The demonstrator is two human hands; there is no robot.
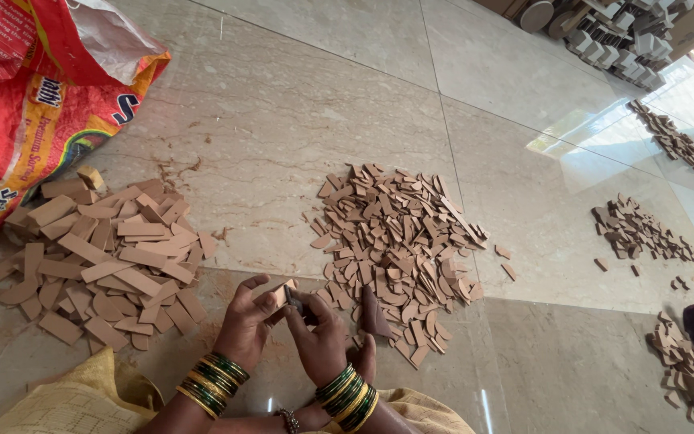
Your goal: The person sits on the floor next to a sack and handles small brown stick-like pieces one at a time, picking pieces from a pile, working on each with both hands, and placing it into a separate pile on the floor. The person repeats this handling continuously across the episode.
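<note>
Right now my left hand (pixel 246 320) pinches a small brown piece (pixel 285 294) by its tip w/ fingers closed, long axis slanting up-right, while my right hand (pixel 320 336), curled shut on a dark tool (pixel 295 302), sits just beside it.

Green and gold bangles (pixel 217 382), beaded bracelet (pixel 288 419), yellow garment (pixel 74 402)
</note>
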